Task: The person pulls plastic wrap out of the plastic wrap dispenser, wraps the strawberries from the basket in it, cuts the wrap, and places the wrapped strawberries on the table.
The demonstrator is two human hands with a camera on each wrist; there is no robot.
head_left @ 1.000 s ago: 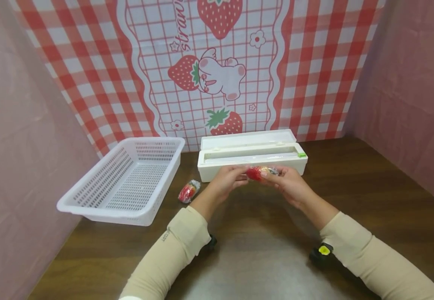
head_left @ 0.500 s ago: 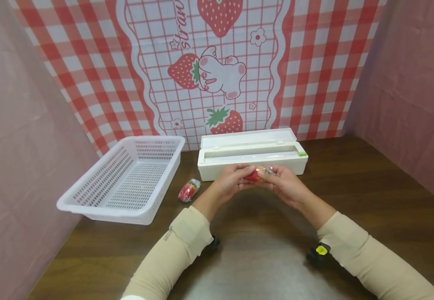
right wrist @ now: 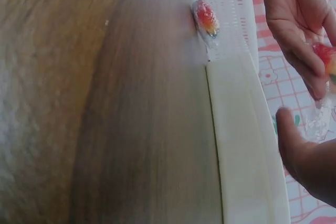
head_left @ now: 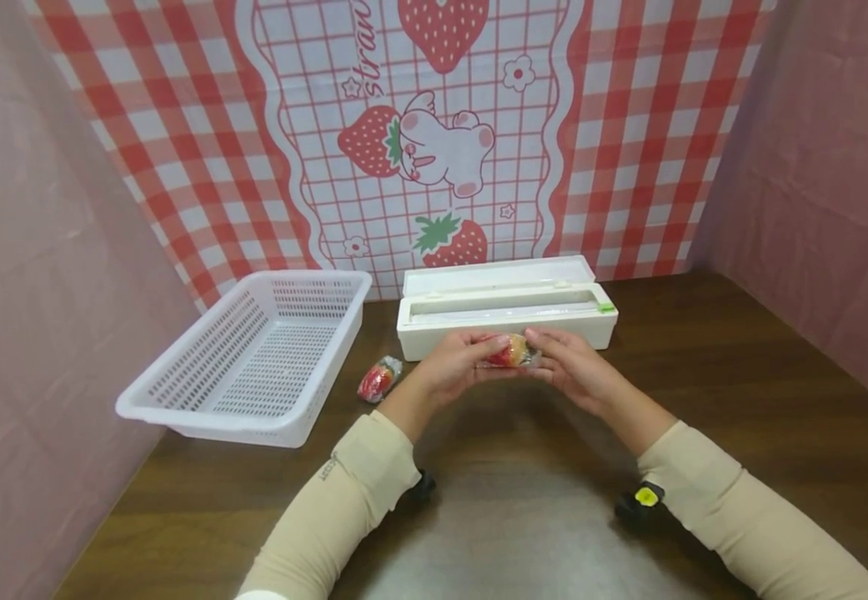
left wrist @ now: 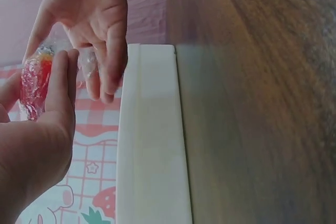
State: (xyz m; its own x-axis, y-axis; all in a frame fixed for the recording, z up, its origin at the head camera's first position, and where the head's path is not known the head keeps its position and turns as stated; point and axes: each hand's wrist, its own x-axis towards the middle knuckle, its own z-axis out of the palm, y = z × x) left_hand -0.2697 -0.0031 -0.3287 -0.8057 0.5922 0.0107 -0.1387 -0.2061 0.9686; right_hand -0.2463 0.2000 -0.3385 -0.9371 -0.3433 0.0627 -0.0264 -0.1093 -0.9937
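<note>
Just in front of the white box, both hands are at a red strawberry point(head_left: 509, 352) with a yellowish and green end, wrapped in shiny clear film. My left hand point(head_left: 450, 367) grips its red end, thumb on top and fingers beneath. My right hand point(head_left: 582, 371) is at the other end, its thumb and fingers spread around the loose film. In the left wrist view the wrapped strawberry point(left wrist: 37, 85) shows between the left thumb and fingers, with the right palm facing it. A second film-wrapped strawberry point(head_left: 379, 380) lies on the table beside the left wrist.
A long white box point(head_left: 504, 335) with its lid raised stands behind the hands, a roll of clear film inside. To the left is a white perforated plastic basket point(head_left: 302, 417). A red checked cloth point(head_left: 629, 142) hangs behind the wooden table point(head_left: 524, 517).
The right thumb has come off the top of the strawberry to its film end. The left hand has shifted slightly around the red end. The second strawberry has stayed put.
</note>
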